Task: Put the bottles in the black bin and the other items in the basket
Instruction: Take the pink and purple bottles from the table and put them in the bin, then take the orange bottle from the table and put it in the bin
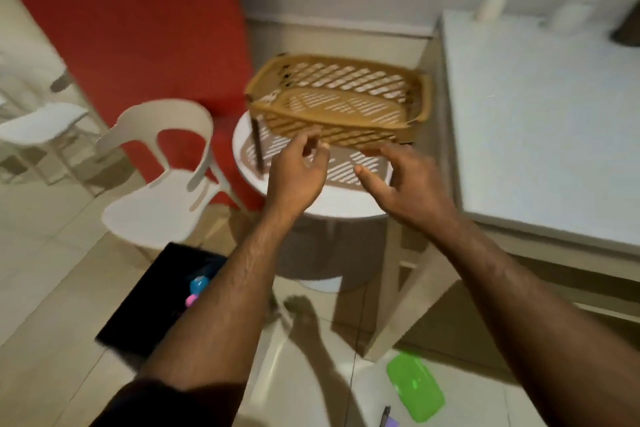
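1. Both forearms stretch forward; left hand [299, 168] and right hand [407, 180] hover loose-fingered, grasping nothing, just short of the basket [341, 102].
2. Judged step: taking hold of the basket, raised on a round white stool [332, 199].
3. Black bin [157, 302] on the floor holds coloured bottles [198, 289]; a green item [415, 386] lies near; white chair [166, 180] and table leg [398, 305] crowd the route.

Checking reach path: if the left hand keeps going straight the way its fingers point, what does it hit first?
Most likely the near slatted wall of the tan basket: the left hand points up and forward with its fingertips right at that edge. Motion blur hides whether they already touch.
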Demonstrator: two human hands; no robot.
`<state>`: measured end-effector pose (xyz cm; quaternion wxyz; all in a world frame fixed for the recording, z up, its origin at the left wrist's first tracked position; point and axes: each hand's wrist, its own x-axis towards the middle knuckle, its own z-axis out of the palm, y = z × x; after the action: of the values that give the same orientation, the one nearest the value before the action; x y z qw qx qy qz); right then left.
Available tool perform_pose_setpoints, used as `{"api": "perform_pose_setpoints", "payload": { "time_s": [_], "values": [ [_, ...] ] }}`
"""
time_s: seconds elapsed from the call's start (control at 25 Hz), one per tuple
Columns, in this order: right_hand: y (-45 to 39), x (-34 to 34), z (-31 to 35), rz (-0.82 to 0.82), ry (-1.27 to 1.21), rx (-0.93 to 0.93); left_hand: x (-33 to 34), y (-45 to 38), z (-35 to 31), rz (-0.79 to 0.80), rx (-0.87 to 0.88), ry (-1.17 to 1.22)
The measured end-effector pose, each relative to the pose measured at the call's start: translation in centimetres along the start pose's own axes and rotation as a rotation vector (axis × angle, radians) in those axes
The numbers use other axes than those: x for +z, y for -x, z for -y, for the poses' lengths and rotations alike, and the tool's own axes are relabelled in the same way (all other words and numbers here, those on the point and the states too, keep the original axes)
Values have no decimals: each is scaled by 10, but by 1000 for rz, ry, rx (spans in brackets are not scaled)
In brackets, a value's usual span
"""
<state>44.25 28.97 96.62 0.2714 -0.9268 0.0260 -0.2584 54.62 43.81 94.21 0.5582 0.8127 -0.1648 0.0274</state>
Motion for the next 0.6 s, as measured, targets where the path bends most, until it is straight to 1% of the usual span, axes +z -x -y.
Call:
{"api": "perform_pose_setpoints", "payload": {
  "time_s": [0.12,0.24,0.32,0.4,0.48,0.6],
  "values": [
    [1,-99,-62,-120,99,87,78,-20,-86,151,222,-55],
    [21,-184,-139,-210,164,191,166,-25,-152,326,420,-222],
    [37,-237,-194,-241,184,246,230,-25,-188,417,491,-381],
    [49,-284,-249,-279,203,305,295,-23,-214,532,486,-518],
    [59,-324,-303,-315,232,384,358,-20,-227,654,450,-588],
    [70,-379,-385,-404,278,501,445,-19,-239,776,409,-711]
  ]
}}
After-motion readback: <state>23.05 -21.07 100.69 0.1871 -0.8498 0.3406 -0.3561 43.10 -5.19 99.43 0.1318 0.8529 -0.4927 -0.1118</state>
